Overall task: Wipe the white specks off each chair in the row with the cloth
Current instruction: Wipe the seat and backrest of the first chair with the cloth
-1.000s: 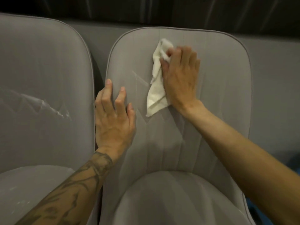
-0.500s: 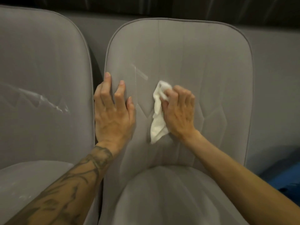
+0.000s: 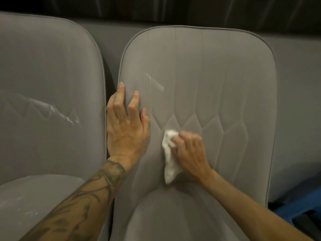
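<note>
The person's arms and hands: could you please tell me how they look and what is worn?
The left hand and right hand are bare, no gloves or sleeves visible. Dark tattoos cover the left forearm from the wrist up; the right forearm has none.

Left forearm (image 3: pixel 81 202) inked with dark tattoos, right forearm (image 3: pixel 246 204) bare

Dark, vertically streaked backdrop (image 3: pixel 173 7) up top — grey wall (image 3: pixel 298 84) beneath.
</note>
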